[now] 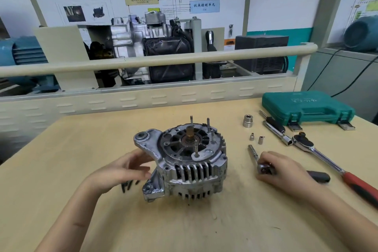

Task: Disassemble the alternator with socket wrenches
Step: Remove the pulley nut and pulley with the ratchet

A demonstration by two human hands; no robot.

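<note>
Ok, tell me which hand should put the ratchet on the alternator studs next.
Right hand: it already grips the small ratchet. Left hand hovers open beside the alternator, better placed to steady it.

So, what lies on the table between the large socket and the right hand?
In the head view, two small sockets stand between the large socket and the right hand, and the extension bar of the ratchet that hand grips points up toward them.

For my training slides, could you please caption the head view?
Right hand grips a small ratchet on the table while the open left hand reaches toward the alternator.
</note>
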